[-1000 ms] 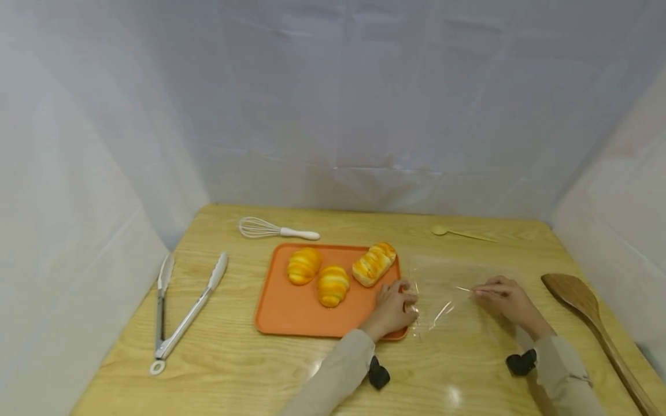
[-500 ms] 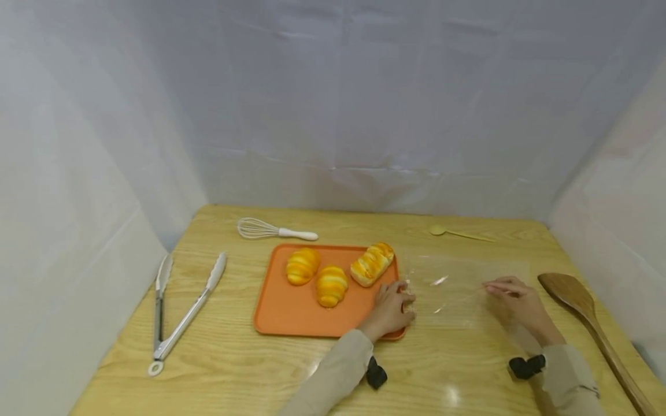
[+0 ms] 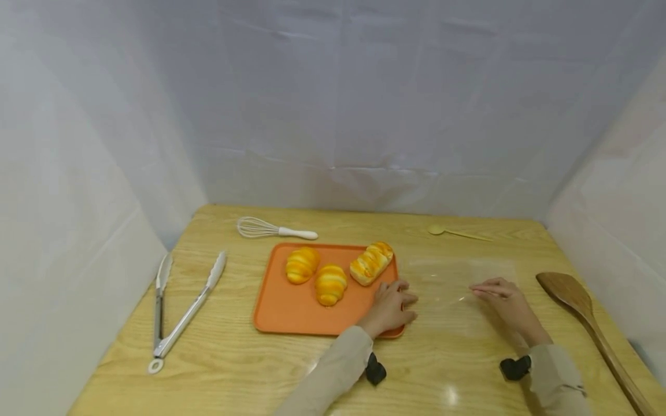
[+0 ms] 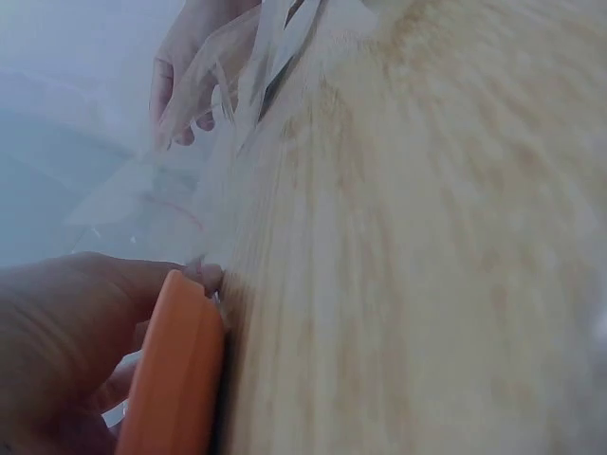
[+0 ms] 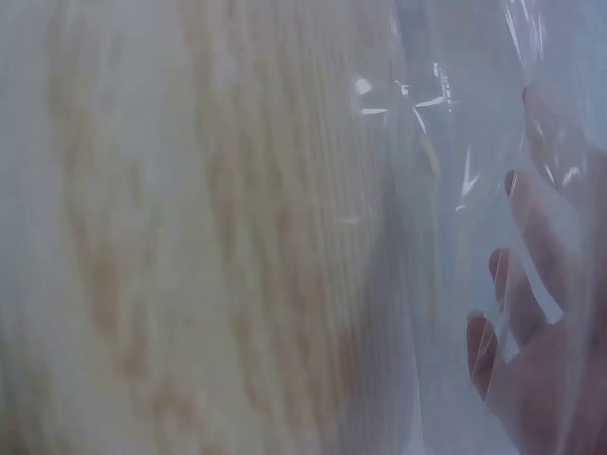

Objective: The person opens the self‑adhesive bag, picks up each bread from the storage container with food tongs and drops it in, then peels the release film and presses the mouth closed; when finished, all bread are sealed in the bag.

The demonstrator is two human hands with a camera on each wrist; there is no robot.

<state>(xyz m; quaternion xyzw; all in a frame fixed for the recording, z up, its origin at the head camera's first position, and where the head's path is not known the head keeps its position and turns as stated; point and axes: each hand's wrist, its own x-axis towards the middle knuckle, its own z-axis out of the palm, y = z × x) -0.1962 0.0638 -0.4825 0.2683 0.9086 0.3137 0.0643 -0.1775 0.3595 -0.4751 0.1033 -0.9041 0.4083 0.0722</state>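
My left hand (image 3: 387, 306) reaches over the right rim of an orange tray (image 3: 296, 315), its fingers spread and its fingertips at the edge of a clear plastic film (image 3: 442, 277). In the left wrist view, a fingertip shows just past the tray's rim, where the film starts. To the right, my right hand (image 3: 502, 300) pinches the film between thumb and finger. The right wrist view shows the other fingers spread apart behind the film. On the tray sit two rounded, croissant-like breads (image 3: 330, 285) and a small scored loaf (image 3: 372, 263), close to my left hand.
Opened metal tongs (image 3: 189, 315) lie left of the tray. Behind it rests a white whisk (image 3: 276, 229), and a yellow spoon (image 3: 458, 233) lies at the back right. A wooden spatula (image 3: 572, 294) runs along the right side. White sheeting (image 3: 333, 115) surrounds the table.
My right hand moved right with the film, stretching it, then came back left. The film's glints have shrunk. My left hand has stayed at the tray's rim.
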